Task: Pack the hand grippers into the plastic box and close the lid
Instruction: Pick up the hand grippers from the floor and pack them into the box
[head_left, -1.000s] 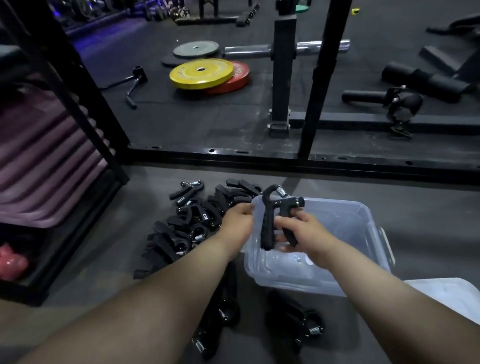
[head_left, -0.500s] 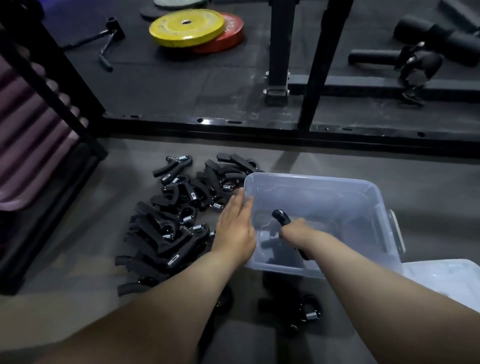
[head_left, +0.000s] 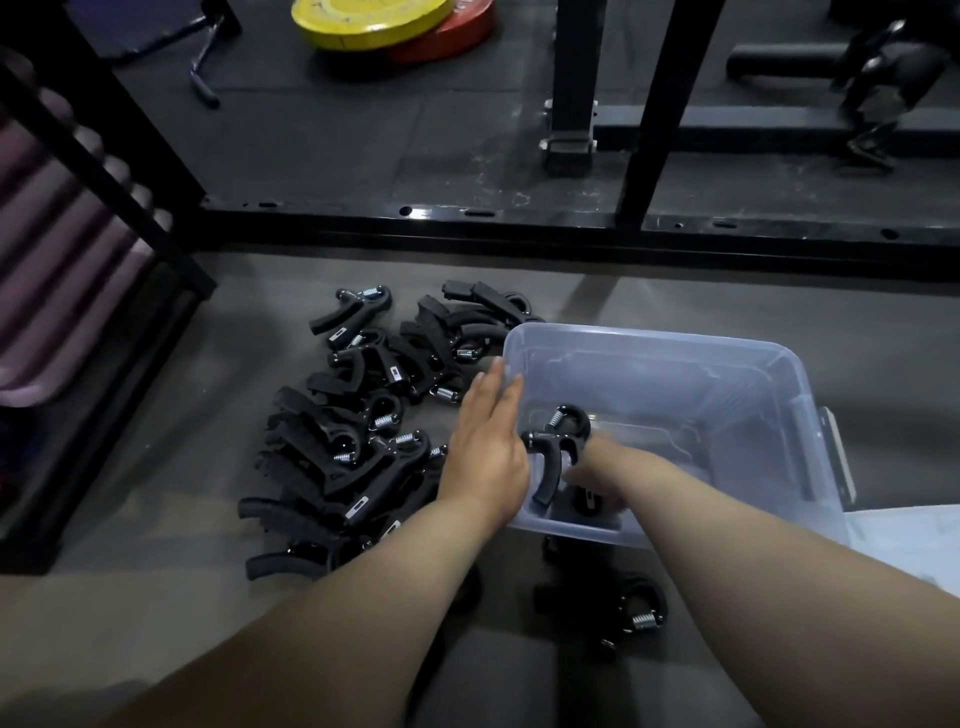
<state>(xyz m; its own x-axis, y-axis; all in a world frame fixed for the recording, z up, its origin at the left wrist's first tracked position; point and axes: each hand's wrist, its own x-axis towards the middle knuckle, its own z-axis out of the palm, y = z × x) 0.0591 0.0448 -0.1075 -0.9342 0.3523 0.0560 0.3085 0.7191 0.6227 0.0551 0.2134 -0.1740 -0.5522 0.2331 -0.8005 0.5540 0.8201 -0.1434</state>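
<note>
Head view, the only one. Clear rectangular plastic box (head_left: 670, 374) stands open on the grey floor (head_left: 675, 306). The right hand (head_left: 597, 475) is down inside it at the near left corner, fingers closed around one black spring-loaded hand gripper (head_left: 556, 452) that appears to sit low by the box bottom; whether it touches the bottom cannot be told. The left hand (head_left: 485, 452) lies flat against the box's left wall from outside, fingers extended, holding nothing.

Progress, judged: very early. The box otherwise looks bare. A large pile of black hand grippers (head_left: 363, 421) lies on the floor just left of the box; a few more (head_left: 631, 605) lie beside its near wall. The white lid (head_left: 906, 540) lies at right, off the box, not yet fitted.
</note>
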